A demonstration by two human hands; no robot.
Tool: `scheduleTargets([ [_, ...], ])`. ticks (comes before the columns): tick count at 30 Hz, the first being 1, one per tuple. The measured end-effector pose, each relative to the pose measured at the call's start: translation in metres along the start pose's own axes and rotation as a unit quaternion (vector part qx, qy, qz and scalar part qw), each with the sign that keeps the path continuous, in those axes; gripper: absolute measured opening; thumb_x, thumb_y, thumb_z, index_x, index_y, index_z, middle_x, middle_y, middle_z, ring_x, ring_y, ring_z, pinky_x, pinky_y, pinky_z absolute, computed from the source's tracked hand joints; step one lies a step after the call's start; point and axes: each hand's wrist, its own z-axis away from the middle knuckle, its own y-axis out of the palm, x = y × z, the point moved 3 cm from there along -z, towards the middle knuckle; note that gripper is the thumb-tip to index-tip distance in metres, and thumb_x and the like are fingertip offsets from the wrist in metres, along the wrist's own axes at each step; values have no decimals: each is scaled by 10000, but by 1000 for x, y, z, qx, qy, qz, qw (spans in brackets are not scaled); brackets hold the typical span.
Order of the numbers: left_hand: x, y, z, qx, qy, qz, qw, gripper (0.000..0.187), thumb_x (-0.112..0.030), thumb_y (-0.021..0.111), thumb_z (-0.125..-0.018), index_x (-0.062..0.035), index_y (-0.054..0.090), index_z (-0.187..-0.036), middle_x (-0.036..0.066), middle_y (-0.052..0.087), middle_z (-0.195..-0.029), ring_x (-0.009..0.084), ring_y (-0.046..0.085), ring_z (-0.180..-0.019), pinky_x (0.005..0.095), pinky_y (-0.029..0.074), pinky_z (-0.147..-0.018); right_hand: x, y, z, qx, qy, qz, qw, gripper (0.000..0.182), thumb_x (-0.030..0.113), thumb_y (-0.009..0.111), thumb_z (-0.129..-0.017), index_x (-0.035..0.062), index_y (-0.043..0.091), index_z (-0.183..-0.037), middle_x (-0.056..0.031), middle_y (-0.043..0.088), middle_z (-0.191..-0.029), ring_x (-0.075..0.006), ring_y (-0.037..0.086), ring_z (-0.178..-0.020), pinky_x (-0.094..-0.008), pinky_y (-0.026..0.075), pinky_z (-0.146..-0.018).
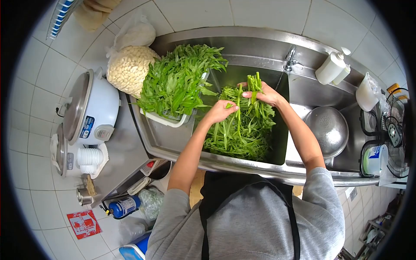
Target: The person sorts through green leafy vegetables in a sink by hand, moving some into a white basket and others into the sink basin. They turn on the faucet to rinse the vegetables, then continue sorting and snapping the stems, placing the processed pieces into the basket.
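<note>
My right hand [268,95] is closed around a bunch of water spinach stems [256,83], their cut ends pointing up toward the tap. Facing it, my left hand [220,111] pinches at a single green stem [238,119] that hangs down between the two hands. Both hands are over the deep steel sink basin [281,145], where a large heap of water spinach [238,145] lies below them. To the left, a white plastic basket [171,121] is piled high with leafy greens [177,82], some hanging over its sides.
A tap [290,58] stands behind the basin. On the right are a metal colander [327,131], a pump bottle [329,68] and a fan [394,130]. A bag of pale beans or nuts [130,69] and a rice cooker [97,108] stand on the left.
</note>
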Motion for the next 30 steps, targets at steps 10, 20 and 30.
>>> scheduleTargets([
  [10, -2, -7, 3, -56, -86, -46, 994, 286, -302, 554, -853, -62, 607, -999, 38, 485, -500, 140, 443, -429, 302, 353, -444, -13, -2, -15, -95, 88, 38, 991, 380, 332, 730, -707, -18, 620, -809, -64, 599, -685, -130, 521, -603, -297, 444, -593],
  [20, -15, 23, 16, -50, -119, -142, 981, 336, -411, 581, -797, -98, 658, -891, 160, 615, -671, 267, 612, -650, 377, 464, -610, -30, -13, -22, -191, 125, 26, 973, 339, 307, 741, -706, -10, 619, -724, -46, 588, -639, -101, 501, -549, -286, 430, -516],
  [30, 27, -7, 15, -31, -69, -10, 997, 224, -188, 474, -833, -3, 600, -838, 86, 638, -797, 153, 577, -739, 292, 442, -707, -24, -43, -15, -35, 102, 59, 992, 542, 322, 761, -671, -15, 588, -1058, -105, 614, -966, -180, 553, -873, -313, 443, -752],
])
